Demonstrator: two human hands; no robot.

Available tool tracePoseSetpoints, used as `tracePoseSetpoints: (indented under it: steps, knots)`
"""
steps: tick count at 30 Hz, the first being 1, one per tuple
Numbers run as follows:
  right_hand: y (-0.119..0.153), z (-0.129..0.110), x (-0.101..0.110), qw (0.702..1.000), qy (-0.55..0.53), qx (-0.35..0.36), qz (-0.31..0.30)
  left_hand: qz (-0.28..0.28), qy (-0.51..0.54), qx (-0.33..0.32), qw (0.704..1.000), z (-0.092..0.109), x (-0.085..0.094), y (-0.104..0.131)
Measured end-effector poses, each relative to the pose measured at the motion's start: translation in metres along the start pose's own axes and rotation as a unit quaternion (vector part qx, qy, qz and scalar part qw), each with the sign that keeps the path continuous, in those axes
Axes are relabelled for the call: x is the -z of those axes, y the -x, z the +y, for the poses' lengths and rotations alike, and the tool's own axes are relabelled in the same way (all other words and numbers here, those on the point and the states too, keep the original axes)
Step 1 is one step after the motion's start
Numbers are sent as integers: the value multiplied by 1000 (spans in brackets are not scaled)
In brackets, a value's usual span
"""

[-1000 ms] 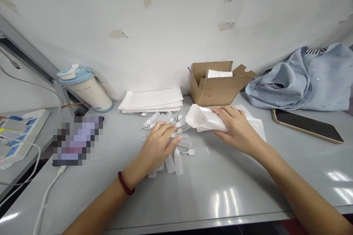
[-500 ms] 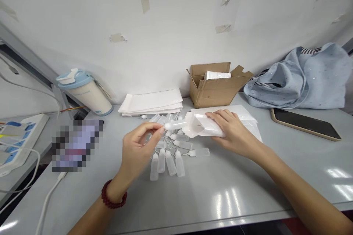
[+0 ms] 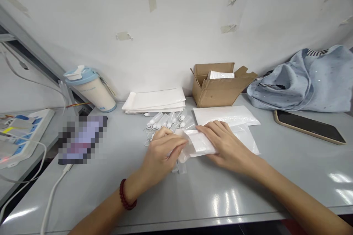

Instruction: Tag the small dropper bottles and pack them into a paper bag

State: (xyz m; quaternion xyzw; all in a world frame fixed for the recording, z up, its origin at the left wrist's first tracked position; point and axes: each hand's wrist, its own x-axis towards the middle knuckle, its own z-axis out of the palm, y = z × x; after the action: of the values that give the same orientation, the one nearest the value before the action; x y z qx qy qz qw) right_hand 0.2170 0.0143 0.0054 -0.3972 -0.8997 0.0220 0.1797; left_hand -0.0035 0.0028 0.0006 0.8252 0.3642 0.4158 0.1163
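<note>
A small white padded envelope [image 3: 202,145] lies in my right hand [image 3: 227,145], which is closed around its right part. My left hand [image 3: 165,150] is pinched at the envelope's open left end, its fingertips against the flap. Whether anything else is between those fingertips is hidden. Several small translucent squeeze bottles [image 3: 162,120] with white caps lie in a cluster behind my left hand, and others are partly covered by the envelope and the hand. No bottle shows clearly in the envelope's mouth. Beyond my right hand are another white padded envelope [image 3: 226,115] and clear plastic packaging [image 3: 246,139].
A stack of white envelopes [image 3: 154,101] lies by the wall, left of an open cardboard box [image 3: 217,91]. A tumbler [image 3: 95,90] and a pixelated phone-like item [image 3: 85,139] are at left. At right are a blue fabric bag [image 3: 317,80] and a phone [image 3: 309,126].
My left hand has moved right to the envelope's mouth, and the bottle it pinched is no longer visible. The envelope and my right hand have come slightly nearer to me. The camera view has shifted a little.
</note>
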Motion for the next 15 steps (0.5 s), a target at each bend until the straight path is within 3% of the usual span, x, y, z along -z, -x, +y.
tracePoseSetpoints:
  steps: [6,15]
  knots:
    - [2,-5,-3,1000,-8,17,10,36,-112,-11,993,1,-3,2]
    - [1,-13,0,997,-26,29,60,23,-91,-41,995,8,3,1]
